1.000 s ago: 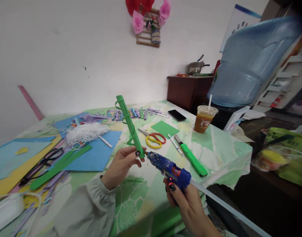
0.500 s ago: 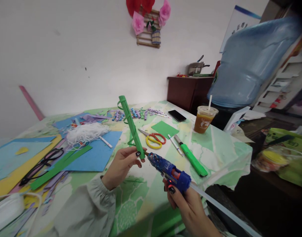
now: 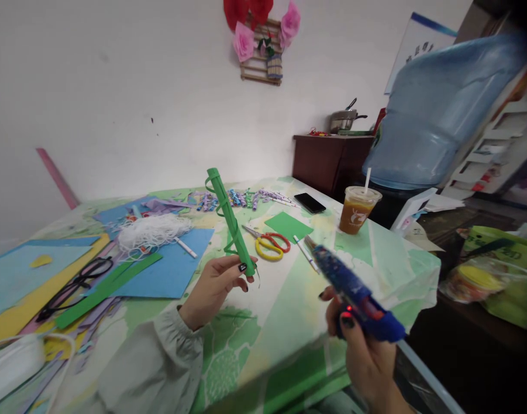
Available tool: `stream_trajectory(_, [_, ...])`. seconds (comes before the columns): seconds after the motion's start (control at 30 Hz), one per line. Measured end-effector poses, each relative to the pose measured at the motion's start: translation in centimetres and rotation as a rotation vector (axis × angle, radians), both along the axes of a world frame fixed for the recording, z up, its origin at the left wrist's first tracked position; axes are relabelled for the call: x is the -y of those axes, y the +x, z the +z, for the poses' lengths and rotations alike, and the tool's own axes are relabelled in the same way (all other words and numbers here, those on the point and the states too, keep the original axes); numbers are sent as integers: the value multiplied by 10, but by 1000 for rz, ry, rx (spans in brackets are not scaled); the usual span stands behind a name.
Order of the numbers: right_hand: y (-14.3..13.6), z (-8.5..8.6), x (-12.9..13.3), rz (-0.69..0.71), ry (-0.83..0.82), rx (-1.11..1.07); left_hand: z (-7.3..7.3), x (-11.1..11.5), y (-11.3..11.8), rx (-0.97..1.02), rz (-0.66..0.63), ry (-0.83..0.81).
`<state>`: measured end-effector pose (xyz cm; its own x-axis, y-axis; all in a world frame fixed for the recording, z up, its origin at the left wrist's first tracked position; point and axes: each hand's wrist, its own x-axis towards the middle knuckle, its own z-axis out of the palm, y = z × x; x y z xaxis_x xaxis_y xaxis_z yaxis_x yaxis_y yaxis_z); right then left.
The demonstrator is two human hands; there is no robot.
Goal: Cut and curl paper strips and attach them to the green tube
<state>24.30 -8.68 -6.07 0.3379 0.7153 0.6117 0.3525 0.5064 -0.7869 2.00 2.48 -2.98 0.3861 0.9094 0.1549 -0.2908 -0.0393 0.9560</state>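
Note:
My left hand (image 3: 220,286) pinches the lower end of a green paper tube (image 3: 230,221), which tilts upright with a thin strip coiled loosely along it. A fine dark thread-like bit hangs at its bottom end. In my right hand (image 3: 367,351) is a blue glue gun (image 3: 354,290), its red light lit and a long clear glue stick (image 3: 431,376) trailing from its back. The gun's nozzle points up and left, apart from the tube. Behind the gun, the green box cutter is mostly hidden. Scissors (image 3: 270,247) with red and yellow handles lie beyond my left hand.
White string (image 3: 153,234) lies piled on blue paper (image 3: 194,276), near black glasses (image 3: 76,284). Curled paper pieces (image 3: 237,198), a phone (image 3: 310,202), a green paper square (image 3: 288,223) and a drink cup (image 3: 357,211) are farther back. A water bottle (image 3: 436,115) stands right.
My right hand has drawn the glue gun away from the tube's lower end, to the right and toward me. My left hand and the tube have hardly moved.

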Motion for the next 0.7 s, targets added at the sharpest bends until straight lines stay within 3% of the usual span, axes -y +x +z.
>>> stream_trajectory(0.13, [48,2,-22,-476,-148,74,-1,1,0,15,-7,2])
stream_trajectory(0.2, [76,-1,-31,-723,-359,293,-1,2,-1,16,-18,11])
stream_trajectory(0.27, [101,-9,-37,-834,-521,484,-1,1,-1,13,-27,21])
stream_trajectory(0.37, [123,-26,-43,-835,-652,607,-2,0,-1,8,-29,24])
stream_trajectory(0.47, [125,-38,-45,-845,-607,652,-2,0,0,-1,-20,15])
stream_trajectory(0.6, [92,-25,-42,-947,-420,629,-2,0,0,-22,-3,15])
stream_trajectory(0.63, [78,-18,-40,-853,-315,626,-2,1,1,-29,1,19])
stream_trajectory(0.7, [42,-3,-35,-516,-115,553,-1,2,1,-46,8,23])
